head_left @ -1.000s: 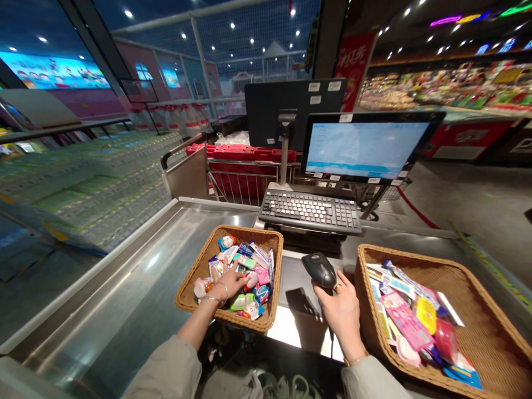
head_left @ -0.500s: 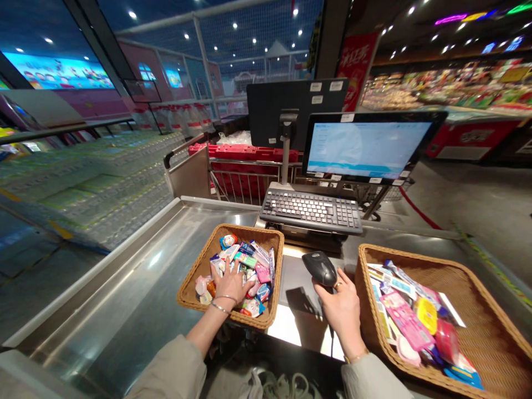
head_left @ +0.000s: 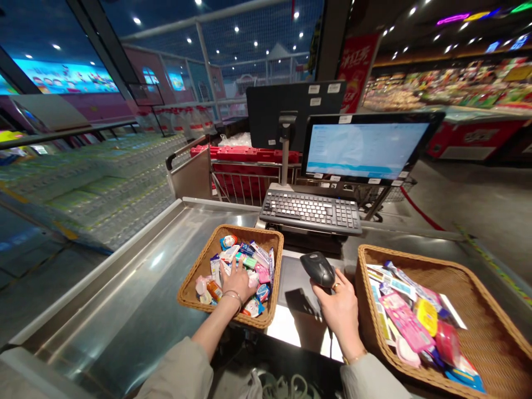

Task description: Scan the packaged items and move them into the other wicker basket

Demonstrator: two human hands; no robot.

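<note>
The person's left hand (head_left: 238,281) is down in a woven basket (head_left: 233,228) full of small bright packs (head_left: 249,260). The hand lies palm down and open, with the fingers spread over the packs. The fingertips sink in between them, so you cannot tell if it grips one. The hand also hides the packs under it. A thin bracelet (head_left: 231,296) sits on that wrist. The right hand (head_left: 341,317) is closed around a black hand scanner (head_left: 318,270), and a ring (head_left: 336,286) shows on one finger. The fingers wrap the handle, and the top of the scanner sticks out above them. A thin cord (head_left: 331,349) hangs down from the hand and is lost in the dark below the counter. Just beside the right hand is a second woven basket (head_left: 415,259), full of flat packs, with a pink pack (head_left: 405,321) and a yellow pack (head_left: 426,316) on top. The packs lie over each other, so the lower ones are hidden. The first basket stands on a shiny steel counter (head_left: 124,277). Ahead of the hands are a black keyboard (head_left: 310,210) and a bright screen (head_left: 366,151), but the words on the screen are too small to read. Pale sleeves (head_left: 174,371) cover the arms and are cut off at the bottom of the view.
</note>
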